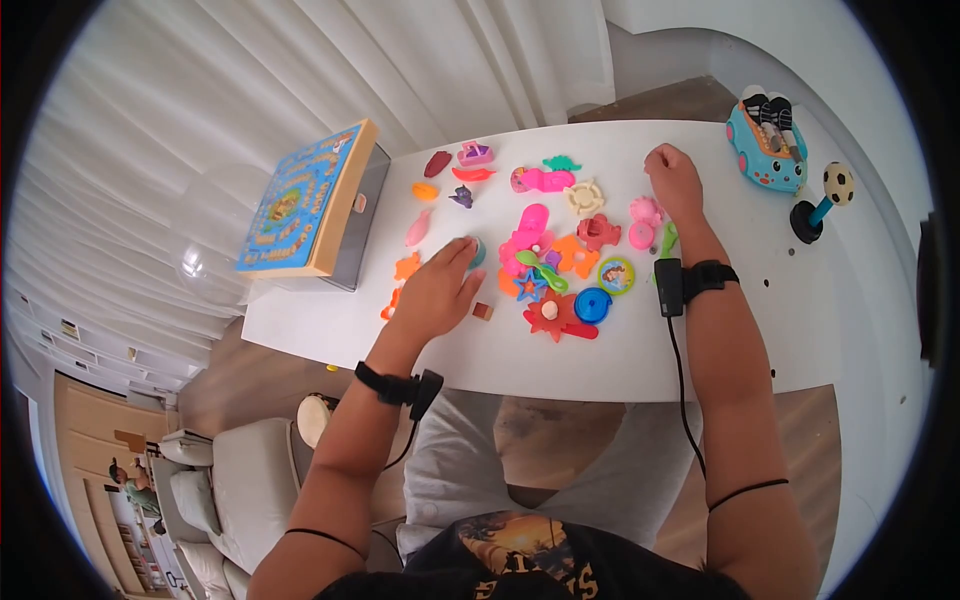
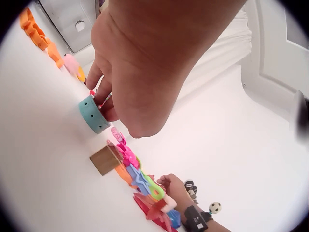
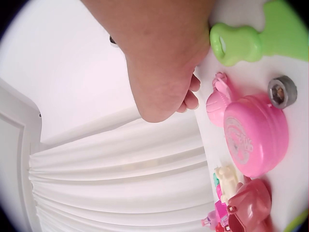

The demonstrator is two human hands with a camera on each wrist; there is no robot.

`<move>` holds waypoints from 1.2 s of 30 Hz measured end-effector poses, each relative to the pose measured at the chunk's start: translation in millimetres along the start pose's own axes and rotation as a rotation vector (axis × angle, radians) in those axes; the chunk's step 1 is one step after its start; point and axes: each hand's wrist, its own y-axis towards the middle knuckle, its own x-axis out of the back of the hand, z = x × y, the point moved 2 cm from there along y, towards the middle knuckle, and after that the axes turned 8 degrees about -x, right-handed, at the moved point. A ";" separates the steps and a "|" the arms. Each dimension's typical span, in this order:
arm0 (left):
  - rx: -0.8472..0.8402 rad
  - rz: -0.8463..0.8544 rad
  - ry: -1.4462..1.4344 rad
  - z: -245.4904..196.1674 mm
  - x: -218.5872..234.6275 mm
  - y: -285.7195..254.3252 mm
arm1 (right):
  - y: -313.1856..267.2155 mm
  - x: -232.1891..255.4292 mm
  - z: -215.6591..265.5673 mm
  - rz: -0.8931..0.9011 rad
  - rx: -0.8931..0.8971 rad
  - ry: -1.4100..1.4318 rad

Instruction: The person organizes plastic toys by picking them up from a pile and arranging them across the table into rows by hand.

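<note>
Wearing black T-shirt (image 1: 450, 582) before the table's (image 1: 480, 375) bare near edge. Reaching past a brown block (image 1: 483, 312) with left hand (image 1: 435, 297), touching with the fingers (image 2: 95, 76) a squat, hole-pierced teal ring (image 1: 479, 254) across a narrow gap from heaped toys (image 1: 524, 238); cannot tell whether gripping. Holding nothing with right hand (image 1: 677, 185), loosely curled near the far edge, open room rightward.

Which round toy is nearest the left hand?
The teal ring, right by the left hand; the blue lid, green-rimmed disc and pink case lie farther right in the head view.
</note>
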 end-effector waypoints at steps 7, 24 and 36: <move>0.094 0.085 0.017 9.5 4.7 22.5 | -3.3 2.0 4.1 -0.011 -0.002 -0.020; -0.065 0.037 -0.009 -68.3 -3.4 -63.5 | 1.7 -1.3 -1.7 -0.022 0.034 0.001; 0.030 0.003 0.181 -11.3 -7.8 -94.5 | 4.0 -2.6 -4.2 -0.014 0.027 -0.019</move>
